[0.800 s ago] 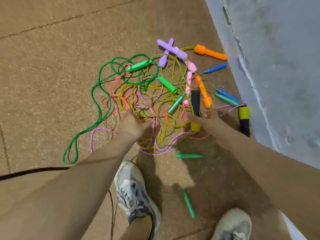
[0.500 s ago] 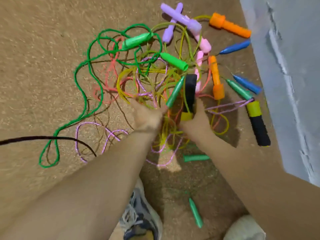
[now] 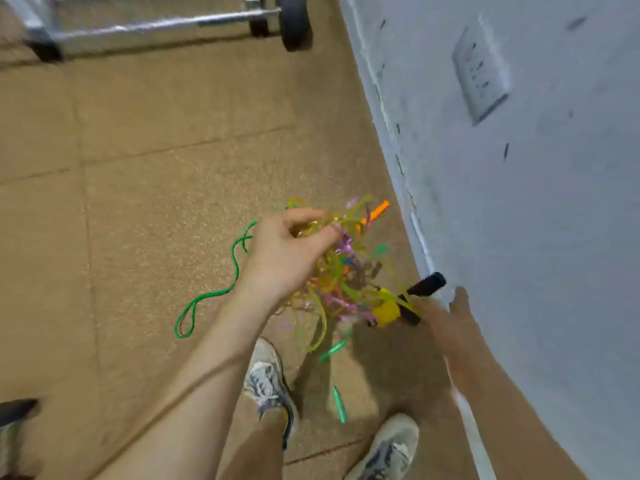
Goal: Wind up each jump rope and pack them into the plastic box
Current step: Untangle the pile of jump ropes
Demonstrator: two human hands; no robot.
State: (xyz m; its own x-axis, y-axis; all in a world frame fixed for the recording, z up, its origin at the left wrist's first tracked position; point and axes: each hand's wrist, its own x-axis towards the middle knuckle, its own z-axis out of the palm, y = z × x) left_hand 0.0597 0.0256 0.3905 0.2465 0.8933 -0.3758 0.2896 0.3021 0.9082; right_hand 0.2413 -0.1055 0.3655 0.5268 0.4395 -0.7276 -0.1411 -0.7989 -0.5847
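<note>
1. The left hand (image 3: 291,251) was held up over the floor (image 3: 138,202).
2. Its fingers (image 3: 304,214) were curled in, and with the thumb they pinched a bunch of thin strings at the top of the tangle of jump ropes (image 3: 337,275).
3. The tangle hung down from that hand, close to the gray wall (image 3: 519,220). It was a mess of yellow, purple, pink and green strings.
4. One green rope (image 3: 207,299) trailed out of the tangle and lay in loops on the floor, to the left of the left arm.
5. An orange handle (image 3: 377,211) stuck out near the top of the tangle, on the wall side.
6. A black handle (image 3: 426,284) poked up by the bottom of the wall.
7. A yellow and black handle (image 3: 388,311) sat at the low right edge of the tangle, right against the right hand (image 3: 446,317).
8. The right hand was blurry. I could not tell if its fingers were curled or straight, or if they held the handle.
9. Two small green handles (image 3: 340,405) lay on the floor near the shoes, apart from the tangle.
10. The left shoe (image 3: 270,382) and the right shoe (image 3: 388,445) stood on the floor below the hands.
11. A white socket plate (image 3: 481,71) was on the wall.
12. A black wheel (image 3: 294,22) and a metal bar (image 3: 156,26) were at the top, far from the ropes.
</note>
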